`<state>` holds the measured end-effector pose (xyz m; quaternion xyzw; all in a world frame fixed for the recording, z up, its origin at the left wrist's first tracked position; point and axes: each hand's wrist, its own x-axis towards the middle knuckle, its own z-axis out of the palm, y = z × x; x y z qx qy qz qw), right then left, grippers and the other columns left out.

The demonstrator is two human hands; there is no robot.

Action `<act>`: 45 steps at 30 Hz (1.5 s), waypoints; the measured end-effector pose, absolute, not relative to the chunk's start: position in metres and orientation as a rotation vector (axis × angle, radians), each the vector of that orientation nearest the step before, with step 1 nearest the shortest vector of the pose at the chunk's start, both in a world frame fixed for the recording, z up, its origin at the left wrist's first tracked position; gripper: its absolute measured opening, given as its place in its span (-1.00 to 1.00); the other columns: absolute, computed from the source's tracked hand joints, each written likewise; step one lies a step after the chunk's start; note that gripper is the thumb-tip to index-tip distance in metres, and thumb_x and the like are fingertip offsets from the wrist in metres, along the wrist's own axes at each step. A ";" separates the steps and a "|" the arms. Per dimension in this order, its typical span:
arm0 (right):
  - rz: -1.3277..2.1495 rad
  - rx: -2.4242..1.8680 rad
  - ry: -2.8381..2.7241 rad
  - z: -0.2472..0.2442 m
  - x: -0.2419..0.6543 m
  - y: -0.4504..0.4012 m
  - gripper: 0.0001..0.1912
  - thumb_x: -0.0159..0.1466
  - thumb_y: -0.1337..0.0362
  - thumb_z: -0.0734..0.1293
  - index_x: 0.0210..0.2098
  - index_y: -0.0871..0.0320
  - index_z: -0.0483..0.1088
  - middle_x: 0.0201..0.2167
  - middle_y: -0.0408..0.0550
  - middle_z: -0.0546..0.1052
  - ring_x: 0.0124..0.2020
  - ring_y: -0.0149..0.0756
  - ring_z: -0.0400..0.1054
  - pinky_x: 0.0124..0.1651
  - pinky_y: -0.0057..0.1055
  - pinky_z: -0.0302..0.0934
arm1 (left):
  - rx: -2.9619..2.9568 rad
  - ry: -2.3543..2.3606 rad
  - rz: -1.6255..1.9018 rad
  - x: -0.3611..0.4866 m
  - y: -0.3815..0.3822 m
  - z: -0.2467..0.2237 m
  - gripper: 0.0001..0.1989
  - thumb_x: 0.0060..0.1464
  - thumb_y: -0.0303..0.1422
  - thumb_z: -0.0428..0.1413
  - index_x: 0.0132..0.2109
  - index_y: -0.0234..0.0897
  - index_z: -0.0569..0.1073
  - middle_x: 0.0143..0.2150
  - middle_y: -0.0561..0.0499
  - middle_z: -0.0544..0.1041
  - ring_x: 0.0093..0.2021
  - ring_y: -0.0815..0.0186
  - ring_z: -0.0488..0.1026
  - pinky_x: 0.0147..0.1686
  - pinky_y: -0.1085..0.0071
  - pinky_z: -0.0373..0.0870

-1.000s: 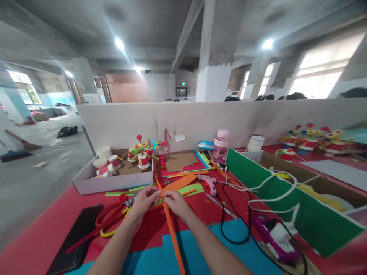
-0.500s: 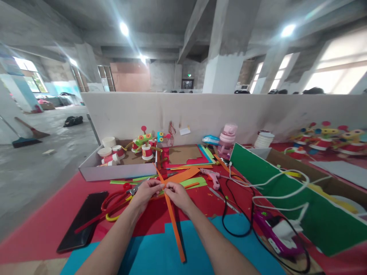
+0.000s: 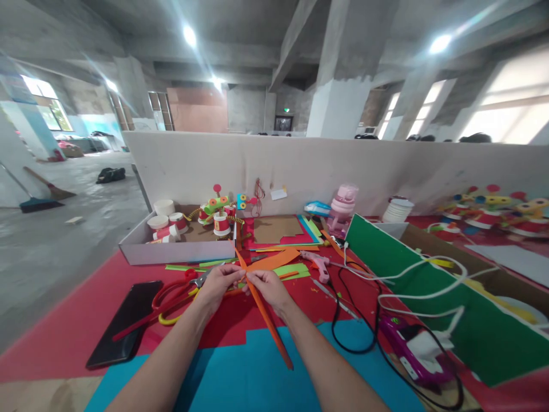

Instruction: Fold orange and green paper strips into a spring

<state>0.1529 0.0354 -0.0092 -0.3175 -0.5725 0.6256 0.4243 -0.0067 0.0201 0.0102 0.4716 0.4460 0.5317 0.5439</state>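
My left hand (image 3: 222, 284) and my right hand (image 3: 266, 287) meet over the middle of the table, both pinching orange paper strips. One long orange paper strip (image 3: 269, 324) runs from between my fingers down toward me, over blue paper (image 3: 240, 375). Its far end sticks up past my fingertips. Another orange strip seems to cross it at my fingers, partly hidden. Left of my left hand lie red-handled scissors (image 3: 165, 294) and a yellow-handled pair (image 3: 168, 318). Beyond my hands rest an orange paper sheet (image 3: 277, 260) and green paper strips (image 3: 300, 270).
A black phone (image 3: 124, 326) lies at left. A pink glue gun (image 3: 317, 264) and a craft knife (image 3: 334, 297) are to the right, near looping cables and a purple power strip (image 3: 414, 349). A box (image 3: 180, 252) with paper cups and a green board (image 3: 420, 286) flank the workspace.
The orange strip's near end has swung to the right and upward, and the strip has turned on its edge. Both hands keep their pinch in nearly the same place.
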 end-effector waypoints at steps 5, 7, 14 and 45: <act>1.824 -0.713 -1.260 -0.011 0.154 0.033 -0.53 0.05 -0.10 0.46 -0.39 0.23 0.50 -0.55 -0.09 0.52 -0.53 -0.39 0.37 -0.34 -0.43 0.26 | 1.085 0.958 1.215 -0.005 0.015 0.017 -0.64 -0.14 -0.11 0.33 -0.49 -0.36 0.52 -0.57 0.01 0.45 -0.55 0.42 0.32 -0.49 0.49 0.24; 1.872 -0.694 -1.199 -0.012 0.153 0.033 -0.53 0.04 -0.09 0.48 -0.41 0.23 0.46 -0.56 -0.12 0.50 -0.54 -0.41 0.36 -0.33 -0.43 0.27 | 1.066 0.933 1.205 -0.004 0.014 0.017 -0.64 -0.12 -0.10 0.32 -0.44 -0.37 0.53 -0.54 -0.01 0.47 -0.54 0.39 0.36 -0.47 0.46 0.29; 2.027 -0.534 -1.012 -0.010 0.152 0.032 -0.62 0.14 -0.02 0.45 -0.44 0.17 0.36 -0.58 -0.20 0.42 -0.55 -0.43 0.29 -0.20 -0.32 0.32 | 0.994 0.806 1.237 -0.003 0.014 0.015 -0.69 -0.03 -0.15 0.28 -0.31 -0.36 0.56 -0.42 -0.07 0.55 -0.44 0.33 0.47 -0.41 0.43 0.39; 1.794 -0.691 -1.000 -0.010 0.161 0.044 -0.55 -0.13 0.09 0.61 -0.34 0.24 0.56 -0.51 -0.17 0.51 -0.49 -0.51 0.32 -0.30 -0.49 0.23 | 1.350 1.091 1.060 0.010 0.012 0.004 -0.73 -0.04 -0.20 0.23 -0.48 -0.32 0.44 -0.63 0.12 0.34 -0.60 0.44 0.23 -0.54 0.48 0.15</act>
